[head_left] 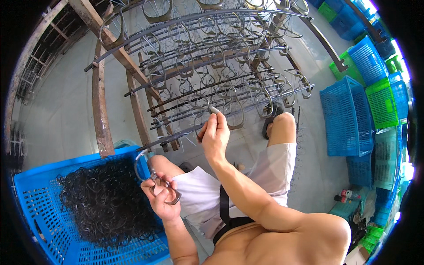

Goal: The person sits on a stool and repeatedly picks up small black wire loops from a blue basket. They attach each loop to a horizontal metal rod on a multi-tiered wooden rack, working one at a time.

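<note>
My left hand (pixel 164 198) is closed around a few curved grey metal loops (pixel 173 197), beside the rim of a blue basket. One of the held pieces arcs up past my fingers, over the basket's edge. My right hand (pixel 215 136) reaches forward to the lower front bar of a rack. Its thumb and fingers are pinched on a grey metal loop (pixel 214 110), partly hidden by the fingers. Close by, similar oval metal loops (pixel 242 115) hang from the rack's bars. The blue basket (pixel 39 221) on my left holds a heap of dark curved pieces (pixel 108 203).
A rack with brown uprights (pixel 102 106) and several rows of metal bars (pixel 196 18) stands ahead, thin wires sticking out of it. Stacked blue crates (pixel 346 117) and green crates (pixel 382 104) line the right side. My knees are close below the rack.
</note>
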A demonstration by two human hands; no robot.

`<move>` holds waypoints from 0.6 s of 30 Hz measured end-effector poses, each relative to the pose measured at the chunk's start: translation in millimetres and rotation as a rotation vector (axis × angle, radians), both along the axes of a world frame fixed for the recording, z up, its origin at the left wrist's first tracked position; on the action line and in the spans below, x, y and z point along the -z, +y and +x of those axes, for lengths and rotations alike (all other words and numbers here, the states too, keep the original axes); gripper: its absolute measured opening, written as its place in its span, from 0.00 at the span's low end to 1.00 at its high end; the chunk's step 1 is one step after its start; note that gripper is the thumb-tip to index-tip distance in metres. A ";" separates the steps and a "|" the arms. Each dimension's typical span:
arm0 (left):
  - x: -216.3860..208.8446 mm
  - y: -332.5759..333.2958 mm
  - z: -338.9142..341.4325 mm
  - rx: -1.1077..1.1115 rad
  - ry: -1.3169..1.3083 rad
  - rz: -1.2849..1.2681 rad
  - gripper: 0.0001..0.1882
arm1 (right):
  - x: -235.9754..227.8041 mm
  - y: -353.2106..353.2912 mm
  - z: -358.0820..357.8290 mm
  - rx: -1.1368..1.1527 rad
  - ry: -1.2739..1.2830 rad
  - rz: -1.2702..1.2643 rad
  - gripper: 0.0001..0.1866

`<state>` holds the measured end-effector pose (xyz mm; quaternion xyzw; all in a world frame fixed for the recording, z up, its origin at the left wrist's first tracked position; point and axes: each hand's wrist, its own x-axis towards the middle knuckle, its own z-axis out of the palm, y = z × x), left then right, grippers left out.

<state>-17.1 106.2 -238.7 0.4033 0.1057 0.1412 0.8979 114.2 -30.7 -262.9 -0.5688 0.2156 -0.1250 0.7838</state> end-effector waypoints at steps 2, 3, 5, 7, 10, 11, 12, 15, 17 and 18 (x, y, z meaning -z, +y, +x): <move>-0.5 -3.0 1.0 -0.013 -0.018 0.087 0.18 | 1.6 4.9 -1.5 0.011 0.005 -0.001 0.12; -1.0 -4.4 1.5 -0.019 -0.026 0.131 0.18 | 1.7 6.2 -1.7 0.017 0.008 -0.001 0.12; -2.8 -10.5 5.4 -0.048 0.001 0.199 0.21 | 0.7 5.0 -1.9 0.012 0.003 -0.003 0.12; -1.7 -6.6 3.0 -0.050 0.014 0.238 0.24 | 4.6 11.9 -3.8 -0.028 0.027 -0.022 0.13; -2.2 -9.6 7.1 -0.046 0.090 0.144 0.26 | -3.6 9.6 -6.9 -0.075 0.061 -0.175 0.17; -3.4 -9.9 7.7 -0.048 0.113 0.117 0.27 | 0.0 10.3 -5.9 -0.075 0.041 -0.238 0.17; -0.3 -6.3 7.5 0.022 0.072 0.055 0.25 | 6.9 11.7 -4.2 -0.076 0.021 -0.300 0.16; -0.7 -2.1 6.5 0.048 0.123 0.227 0.23 | 5.9 15.5 -3.0 -0.105 -0.021 -0.428 0.16; -2.6 -2.3 6.4 0.018 0.121 0.188 0.21 | 5.6 14.5 -2.1 -0.107 -0.021 -0.498 0.16; -3.3 -2.0 6.0 0.014 0.120 0.179 0.21 | 5.9 11.9 -0.7 -0.095 -0.032 -0.536 0.16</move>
